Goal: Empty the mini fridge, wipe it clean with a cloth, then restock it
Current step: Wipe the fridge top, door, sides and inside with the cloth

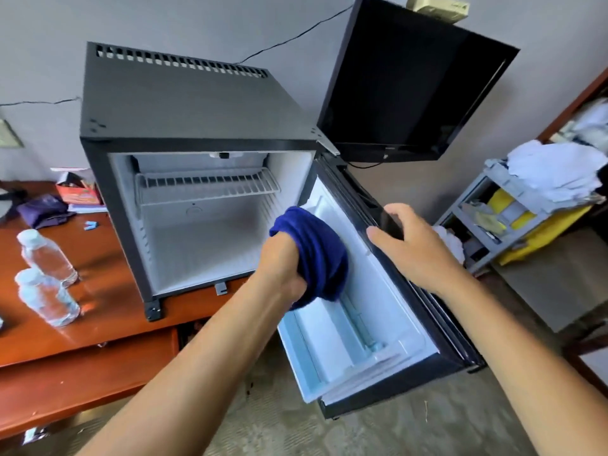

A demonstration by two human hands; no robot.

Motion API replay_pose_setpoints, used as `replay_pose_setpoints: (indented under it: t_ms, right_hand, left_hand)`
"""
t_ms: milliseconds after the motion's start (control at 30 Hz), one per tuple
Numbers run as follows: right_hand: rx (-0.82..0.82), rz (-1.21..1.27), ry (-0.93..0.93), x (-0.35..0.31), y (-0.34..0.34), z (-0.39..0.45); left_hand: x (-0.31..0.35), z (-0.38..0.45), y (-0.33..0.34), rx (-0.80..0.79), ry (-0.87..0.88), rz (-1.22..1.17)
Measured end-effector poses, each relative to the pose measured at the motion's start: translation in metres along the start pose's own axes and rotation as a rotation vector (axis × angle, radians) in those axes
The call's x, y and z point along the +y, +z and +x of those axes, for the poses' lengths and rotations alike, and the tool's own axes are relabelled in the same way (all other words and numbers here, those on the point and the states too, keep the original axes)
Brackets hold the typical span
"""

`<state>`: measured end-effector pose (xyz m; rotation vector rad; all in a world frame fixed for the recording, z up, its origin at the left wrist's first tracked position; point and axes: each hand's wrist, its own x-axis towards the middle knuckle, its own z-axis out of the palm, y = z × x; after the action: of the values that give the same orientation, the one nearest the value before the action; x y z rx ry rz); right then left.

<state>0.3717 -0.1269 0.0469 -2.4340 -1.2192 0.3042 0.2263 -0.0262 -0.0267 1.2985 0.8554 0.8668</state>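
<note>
Now my left hand [283, 261] grips the bunched blue cloth [316, 255] against the mini fridge door's [371, 291] inner liner, while my right hand [411, 248] clasps its top edge.

Bright even daylight, glare on desk [98, 284], wide-angle edge bending, slight blur

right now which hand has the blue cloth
The left hand grips the blue cloth; the right hand only holds the edge of the fridge door.
</note>
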Motion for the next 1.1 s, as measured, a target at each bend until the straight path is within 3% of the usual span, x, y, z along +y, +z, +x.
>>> replay_pose_setpoints:
  t_ms: [33,100,133,267,533,667,833,967,1100]
  right_hand:
    - [-0.045,0.052,0.035,-0.003,0.001,-0.001]
    - [-0.098,0.125,0.055,-0.004,0.003,-0.002]
    - [-0.114,0.130,0.039,0.000,0.005,-0.001]
    - [-0.156,0.162,-0.001,0.001,0.014,0.002]
    - [-0.110,0.162,-0.029,0.008,0.018,0.010]
    - [-0.124,0.178,-0.054,0.009,0.017,0.005]
    - [-0.142,0.158,-0.088,0.001,0.020,-0.003]
    - [-0.136,0.130,-0.106,0.001,0.018,-0.003]
    - [-0.122,0.145,-0.086,0.003,0.018,0.001]
  left_hand:
    - [-0.005,0.023,0.010,0.146,-0.209,-0.330]
    - [-0.009,0.043,0.026,0.330,-0.415,-0.627]
    - [-0.008,0.043,0.036,0.369,-0.402,-0.526]
    - [-0.016,0.022,0.068,0.315,-0.010,-0.149]
    - [-0.014,-0.054,0.059,0.002,-0.127,-0.139]
    - [0.006,-0.005,0.059,0.086,-0.426,-0.445]
    - [-0.003,0.055,0.060,0.178,-0.565,-0.473]
    - [0.001,0.020,0.062,0.177,-0.445,-0.365]
    - [-0.005,-0.055,0.074,0.121,-0.135,-0.270]
